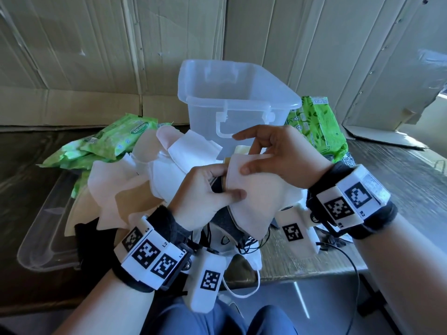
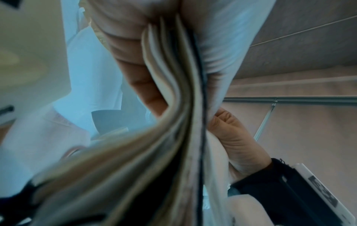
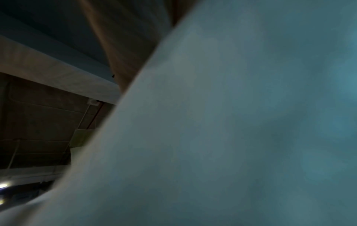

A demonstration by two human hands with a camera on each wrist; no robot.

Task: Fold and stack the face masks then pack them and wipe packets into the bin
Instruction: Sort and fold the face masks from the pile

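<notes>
Right now your left hand point(image 1: 205, 192) grips a stack point(image 1: 238, 223) of folded masks by its left edge, thumb on top and fingers curled beneath, and your right hand point(image 1: 278, 155) pinches the top mask point(image 1: 256, 180) at its upper edge, thumb pressed flat on it. You hold the stack in the air over the near table point(image 1: 396, 180) edge, just in front of the bin point(image 1: 232, 97). From the left wrist view the layers fan out between your fingers point(image 2: 135, 64); I can make out several edges there, white, beige and one dark, but blur stops an exact count. These masks look light, soft and floppy, so they should slide against each other; I would keep the hold near the folded edges and squeeze the whole thickness, since black ear loops point(image 1: 244, 243) dangle below and could snag. A loose pile of masks point(image 1: 145, 180) lies left of the bin, too tangled to count. One bin stands open and seems empty. Wipe packets: at least two on the left point(image 1: 121, 139) and one on the right point(image 1: 316, 126); they look plump, squashy and slick. A clear lid point(image 1: 41, 240) lies at the near left.
</notes>
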